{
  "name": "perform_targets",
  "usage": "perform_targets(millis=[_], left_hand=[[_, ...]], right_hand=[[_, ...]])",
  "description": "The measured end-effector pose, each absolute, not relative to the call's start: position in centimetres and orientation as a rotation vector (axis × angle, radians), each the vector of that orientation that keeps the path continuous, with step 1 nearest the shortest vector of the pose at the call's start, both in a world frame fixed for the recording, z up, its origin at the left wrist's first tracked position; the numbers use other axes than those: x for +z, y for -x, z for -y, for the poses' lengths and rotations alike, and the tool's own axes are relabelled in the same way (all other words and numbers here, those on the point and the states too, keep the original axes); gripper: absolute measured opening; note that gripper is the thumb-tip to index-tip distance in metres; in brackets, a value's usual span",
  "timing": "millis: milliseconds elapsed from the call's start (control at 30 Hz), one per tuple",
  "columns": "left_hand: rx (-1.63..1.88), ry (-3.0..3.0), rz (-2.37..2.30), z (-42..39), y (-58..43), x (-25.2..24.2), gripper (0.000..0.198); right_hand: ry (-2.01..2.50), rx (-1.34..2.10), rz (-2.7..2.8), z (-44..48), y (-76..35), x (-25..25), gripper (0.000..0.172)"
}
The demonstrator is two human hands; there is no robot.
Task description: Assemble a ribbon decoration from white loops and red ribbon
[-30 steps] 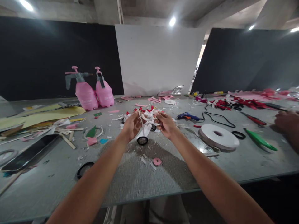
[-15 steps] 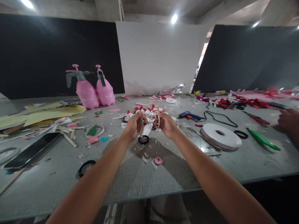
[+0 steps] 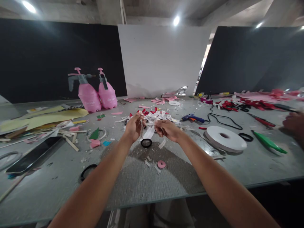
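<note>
A grey tabletop (image 3: 133, 186) spreads beneath both hands, strewn with scraps on every side. Just beyond the hands, and partly hidden by them, I see a pile of ribbon pieces (image 3: 163, 116), mostly white with some red. A roll of white ribbon (image 3: 228, 143) lies flat, well to the right of the right hand.

From my remote seat, I make out the left hand (image 3: 133, 129) with thumb and fingers closed in a pinch on a narrow white strip (image 3: 142, 129). The right hand (image 3: 168, 129) faces it across a small gap, fingers curled inward; whether it grips anything, I cannot tell.

I judge the step in hand to be fingertip work on the strip; the next move seems to call for a steady left pinch and a fine right-hand grasp. The strip hangs at the left fingertips, its long axis nearly upright, lower end pointing down. Below it, between the hands, lies a black ring (image 3: 146, 147).
</note>
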State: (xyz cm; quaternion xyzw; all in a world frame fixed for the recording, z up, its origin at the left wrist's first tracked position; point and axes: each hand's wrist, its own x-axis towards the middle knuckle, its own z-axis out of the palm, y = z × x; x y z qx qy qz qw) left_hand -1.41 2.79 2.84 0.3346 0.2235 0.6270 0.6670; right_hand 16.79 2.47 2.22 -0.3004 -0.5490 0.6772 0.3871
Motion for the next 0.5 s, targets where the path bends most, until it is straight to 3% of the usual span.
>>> perform_targets(millis=[267,500], left_hand=[[1.39,-0.713,-0.513,-3.0,0.8,2.2,0.018],[1.341,-0.728,-0.505,-2.9,0.5,1.8,0.02]], right_hand=[[0.492,1.71,1.082,-2.0,-16.8,2.9,0.022],[0.558,1.566,1.043,-2.5,-16.5,2.6,0.03]])
